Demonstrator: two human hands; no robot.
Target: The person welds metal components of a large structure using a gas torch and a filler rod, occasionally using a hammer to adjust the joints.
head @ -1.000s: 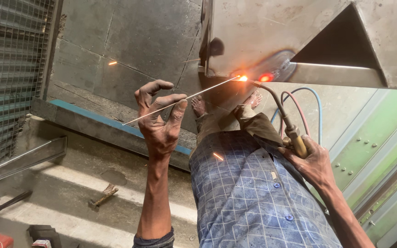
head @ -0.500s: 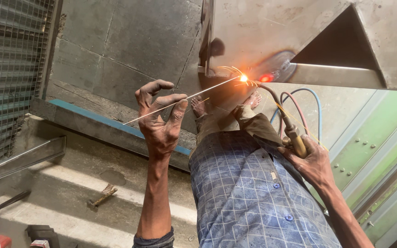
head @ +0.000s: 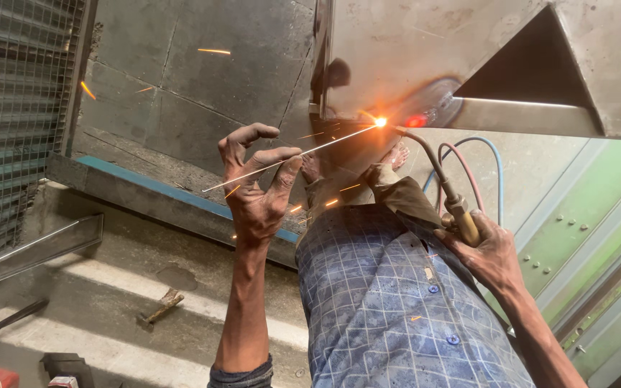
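Note:
My left hand (head: 256, 185) pinches a thin metal filler rod (head: 292, 157) between thumb and fingers, its far tip in the bright orange glow (head: 380, 122) on the underside of a steel sheet part (head: 425, 50). My right hand (head: 489, 251) grips the brass handle of a gas torch (head: 461, 215), whose bent nozzle reaches up to the same glowing spot. Red and blue hoses (head: 479, 169) loop behind the torch. Sparks fly to the left and downward. My blue checked shirt (head: 397, 302) fills the lower middle.
A triangular steel gusset (head: 533, 68) sits right of the glow. A wire mesh panel (head: 16, 108) stands at left, with a steel angle bar (head: 37, 248) below it. A small hammer (head: 161, 305) lies on the concrete floor. Green riveted metal (head: 598, 237) is at right.
The flame spot has brightened and throws more sparks. Both hands and the rod hold nearly the same position.

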